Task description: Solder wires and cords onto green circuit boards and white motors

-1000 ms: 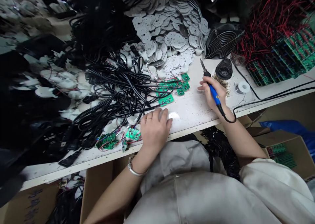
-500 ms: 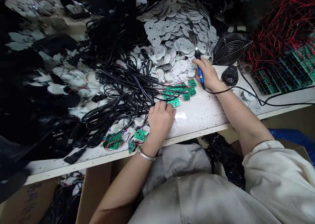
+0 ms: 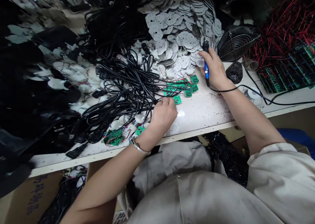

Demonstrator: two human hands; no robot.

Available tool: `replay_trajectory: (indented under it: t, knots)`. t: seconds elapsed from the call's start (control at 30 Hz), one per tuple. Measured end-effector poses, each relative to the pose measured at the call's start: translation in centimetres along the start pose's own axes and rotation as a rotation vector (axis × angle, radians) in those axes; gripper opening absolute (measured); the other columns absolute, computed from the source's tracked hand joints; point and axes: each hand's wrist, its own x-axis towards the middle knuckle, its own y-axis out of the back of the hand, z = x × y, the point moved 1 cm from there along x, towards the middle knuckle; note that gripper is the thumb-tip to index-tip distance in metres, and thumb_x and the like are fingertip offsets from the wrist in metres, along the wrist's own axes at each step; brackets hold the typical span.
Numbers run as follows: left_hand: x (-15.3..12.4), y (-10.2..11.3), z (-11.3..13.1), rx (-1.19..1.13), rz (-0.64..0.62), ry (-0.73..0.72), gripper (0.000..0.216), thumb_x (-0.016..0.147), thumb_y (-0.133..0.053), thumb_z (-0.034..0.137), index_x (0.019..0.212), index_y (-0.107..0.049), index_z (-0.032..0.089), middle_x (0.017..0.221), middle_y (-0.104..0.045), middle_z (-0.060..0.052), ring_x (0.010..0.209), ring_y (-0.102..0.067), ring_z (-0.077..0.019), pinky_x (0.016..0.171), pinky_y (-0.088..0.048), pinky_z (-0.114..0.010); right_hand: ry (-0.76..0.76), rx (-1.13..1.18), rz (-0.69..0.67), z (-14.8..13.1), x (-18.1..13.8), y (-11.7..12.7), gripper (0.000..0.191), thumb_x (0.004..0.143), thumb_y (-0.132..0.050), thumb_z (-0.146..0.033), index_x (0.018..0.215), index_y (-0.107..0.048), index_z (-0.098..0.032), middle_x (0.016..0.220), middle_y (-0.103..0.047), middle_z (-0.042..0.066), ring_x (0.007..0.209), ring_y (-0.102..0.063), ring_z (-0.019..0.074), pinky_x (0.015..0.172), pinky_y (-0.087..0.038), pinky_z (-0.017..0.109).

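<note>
A blue and black soldering iron (image 3: 206, 66) is in my right hand (image 3: 216, 69), its tip pointing away from me over the grey plates. My left hand (image 3: 163, 115) is closed at the edge of the black cables (image 3: 128, 82), its fingertips curled down and hidden, so what they hold cannot be made out. Just beyond those fingers lie several small green circuit boards (image 3: 176, 87) with thin red and black wires. More green boards (image 3: 114, 137) rest near the bench's front edge, left of my left wrist, beside white plastic parts (image 3: 123, 121).
A heap of grey plates (image 3: 187, 40) covers the back of the bench (image 3: 201, 114). On the right are a black fan (image 3: 235, 48), a dark lump in a holder (image 3: 234, 73), a solder spool (image 3: 252, 94) and rows of boards with red wires (image 3: 287, 69). The iron's cord (image 3: 280, 103) trails right.
My left hand has curled tighter, and its forearm has swung left, covering more of the front boards. The right hand still grips the soldering iron. The whole view has shifted slightly.
</note>
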Motion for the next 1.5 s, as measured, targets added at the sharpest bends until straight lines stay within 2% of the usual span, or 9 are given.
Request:
replay_trajectory:
  t: [0.2,0.3,0.43,0.53,0.63,0.8,1.03,1.27,1.5]
  knots:
    - [0.5,0.8,-0.4,0.036,-0.054,-0.192,0.033,0.084,-0.037,-0.002,0.095,-0.069,0.000,0.095,-0.064,-0.022,0.093,-0.059,-0.0294,0.070,-0.043,-0.037,-0.053,0.304,0.200,-5.2,-7.4,3.6,0.059,0.082,-0.067,-0.029,0.134,-0.040,-0.031,0.139,-0.048,0.008,0.126,-0.051,0.0257,0.105,-0.047,0.047]
    - [-0.2,0.5,-1.3,0.007,-0.023,-0.170,0.031,0.089,-0.038,0.005,0.093,-0.069,0.007,0.093,-0.064,-0.016,0.090,-0.059,-0.0271,0.070,-0.043,-0.036,0.018,0.478,0.089,-8.1,-11.7,2.7,0.059,0.080,-0.064,-0.023,0.133,-0.041,-0.029,0.141,-0.047,0.009,0.129,-0.051,0.0272,0.107,-0.045,0.051]
    - [-1.1,0.5,-1.2,-0.070,0.076,0.008,0.027,0.092,-0.050,0.030,0.095,-0.069,0.011,0.098,-0.064,-0.015,0.095,-0.058,-0.0289,0.082,-0.042,-0.042,0.054,0.510,-0.117,-10.1,-15.1,0.7,0.057,0.080,-0.052,-0.010,0.133,-0.042,-0.029,0.143,-0.045,0.010,0.122,-0.057,0.0203,0.094,-0.054,0.036]
    - [-0.3,0.8,0.0,-0.136,0.104,0.194,0.046,0.091,-0.050,0.051,0.091,-0.070,0.010,0.092,-0.065,-0.018,0.098,-0.057,-0.0329,0.083,-0.039,-0.045,0.055,0.521,-0.195,-10.7,-15.7,0.4,0.065,0.077,-0.047,-0.005,0.137,-0.037,-0.030,0.145,-0.042,0.010,0.127,-0.053,0.0211,0.093,-0.055,0.036]
    - [1.1,0.8,1.2,-0.154,0.144,0.296,0.046,0.090,-0.051,0.051,0.094,-0.069,0.008,0.093,-0.066,-0.018,0.099,-0.054,-0.0336,0.082,-0.038,-0.046,0.016,0.467,-0.187,-11.2,-15.7,0.6,0.067,0.076,-0.053,-0.008,0.137,-0.035,-0.029,0.144,-0.042,0.012,0.133,-0.046,0.0279,0.104,-0.047,0.051]
    - [0.8,0.2,1.4,-0.246,0.176,0.126,0.022,0.085,-0.054,0.026,0.090,-0.070,0.012,0.100,-0.067,-0.015,0.100,-0.057,-0.0317,0.085,-0.038,-0.047,-0.189,0.397,-0.079,-12.5,-16.3,0.5,0.064,0.083,-0.064,-0.027,0.138,-0.031,-0.027,0.145,-0.040,0.015,0.136,-0.042,0.0320,0.107,-0.044,0.055]
    - [-3.9,-0.3,2.1,-0.318,0.286,-0.178,0.023,0.091,-0.052,0.027,0.105,-0.065,0.016,0.086,-0.072,-0.005,0.082,-0.063,-0.0209,0.094,-0.040,-0.040,-0.202,0.397,-0.154,-12.9,-16.5,0.7,0.059,0.083,-0.052,-0.015,0.138,-0.033,-0.027,0.145,-0.039,0.014,0.130,-0.049,0.0289,0.099,-0.052,0.048]
    - [-3.3,-1.0,4.1,-0.166,0.239,-0.041,0.019,0.091,-0.052,0.025,0.091,-0.069,0.016,0.074,-0.067,-0.008,0.079,-0.061,-0.0263,0.077,-0.040,-0.041,-0.166,0.398,-0.206,-13.1,-16.3,0.9,0.061,0.081,-0.049,-0.009,0.137,-0.034,-0.027,0.146,-0.040,0.013,0.128,-0.052,0.0261,0.097,-0.054,0.042]
    - [-1.7,-0.4,5.6,-0.241,0.113,0.042,0.022,0.092,-0.048,0.024,0.088,-0.069,0.017,0.086,-0.068,-0.010,0.086,-0.063,-0.0260,0.076,-0.041,-0.039,-0.151,0.406,-0.194,-12.9,-16.4,0.7,0.059,0.082,-0.050,-0.011,0.137,-0.035,-0.027,0.144,-0.041,0.013,0.130,-0.050,0.0271,0.098,-0.053,0.045]
